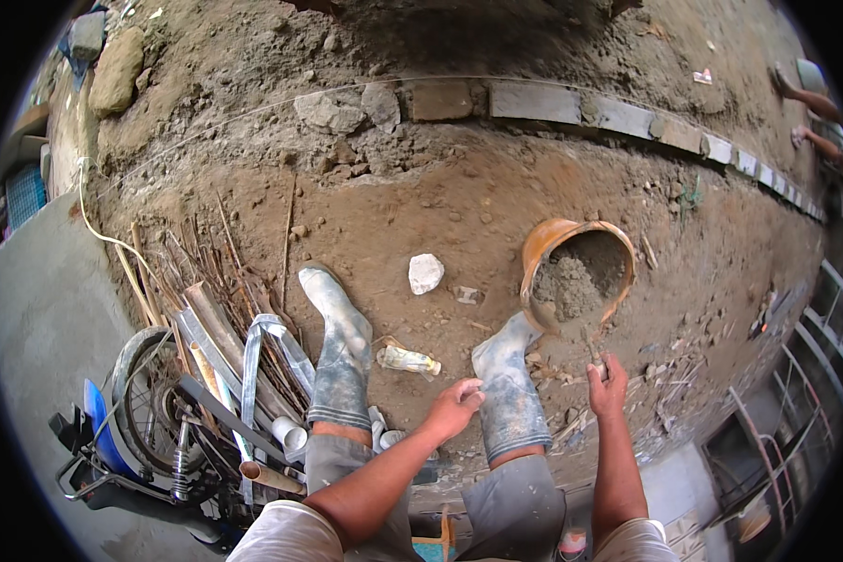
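My left hand [457,405] is beside my right boot [513,403], its fingers curled; whatever they may hold is hidden. My right hand [607,382] grips a thin brown handle [592,347] just below an orange bucket [538,245] of grey, mortar-like material [567,290]. My left boot [337,347] stands apart from the right one on the dirt. Between and above the boots lie a white stone [425,273] and a crumpled bottle-like piece [405,360].
A row of blocks [534,103] with a string crosses ahead. Branches, pipes [289,433] and a motorbike wheel [129,389] crowd the left beside a concrete slab [47,281]. Another person's limbs [820,140] show at upper right. Metal railings [787,375] line the lower right.
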A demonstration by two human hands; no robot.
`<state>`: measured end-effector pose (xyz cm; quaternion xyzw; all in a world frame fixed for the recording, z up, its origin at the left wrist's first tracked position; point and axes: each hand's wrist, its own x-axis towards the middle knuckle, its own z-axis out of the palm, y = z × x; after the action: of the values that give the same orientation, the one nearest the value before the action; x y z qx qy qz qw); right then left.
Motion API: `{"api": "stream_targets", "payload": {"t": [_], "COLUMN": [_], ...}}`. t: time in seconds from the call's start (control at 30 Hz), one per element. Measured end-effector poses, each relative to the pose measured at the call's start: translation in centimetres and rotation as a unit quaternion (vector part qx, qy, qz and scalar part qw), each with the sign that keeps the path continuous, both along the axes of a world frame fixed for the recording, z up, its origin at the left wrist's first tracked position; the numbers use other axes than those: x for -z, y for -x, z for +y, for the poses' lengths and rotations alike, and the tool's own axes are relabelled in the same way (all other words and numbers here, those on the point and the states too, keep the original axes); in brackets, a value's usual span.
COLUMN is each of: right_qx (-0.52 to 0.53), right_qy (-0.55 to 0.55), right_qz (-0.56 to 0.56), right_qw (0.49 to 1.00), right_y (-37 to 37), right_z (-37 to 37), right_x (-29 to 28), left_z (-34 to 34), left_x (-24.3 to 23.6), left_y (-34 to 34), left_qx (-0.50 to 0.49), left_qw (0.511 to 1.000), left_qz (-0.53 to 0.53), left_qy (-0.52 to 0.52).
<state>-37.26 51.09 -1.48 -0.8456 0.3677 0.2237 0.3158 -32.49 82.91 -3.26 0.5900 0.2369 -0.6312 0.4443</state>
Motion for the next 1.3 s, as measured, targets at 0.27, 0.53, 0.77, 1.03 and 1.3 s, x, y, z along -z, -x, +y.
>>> {"api": "stream_targets", "payload": {"t": [0.27, 0.53, 0.77, 1.03, 1.3], "right_qx": [-0.074, -0.238, -0.221, -0.219, -0.461], "right_qy": [-0.009, 0.12, 0.185, 0.094, 0.153], "right_qz": [-0.029, -0.014, -0.034, 0.058, -0.061], "right_qw": [0.997, 0.964, 0.957, 0.969, 0.872], "right_y": [-13.5, -30.4, -33.7, -27.1, -33.7], "right_z": [6.7, 15.5, 18.2, 19.7, 11.5], "right_x": [-2.4, 8.0, 15.1, 12.1, 19.4], "left_z": [0.5, 2.1, 2.7, 3.5, 3.7], "left_x": [-1.2, -2.1, -2.5, -3.2, -3.4], "left_y": [-2.4, -2.9, -3.3, -4.8, -4.4], "left_qx": [-0.011, -0.039, -0.084, -0.101, -0.092], "left_qw": [1.0, 0.998, 0.994, 0.991, 0.99], "left_qz": [-0.002, -0.019, -0.017, -0.021, -0.023], "left_qy": [0.016, 0.035, 0.071, 0.085, 0.105]}}
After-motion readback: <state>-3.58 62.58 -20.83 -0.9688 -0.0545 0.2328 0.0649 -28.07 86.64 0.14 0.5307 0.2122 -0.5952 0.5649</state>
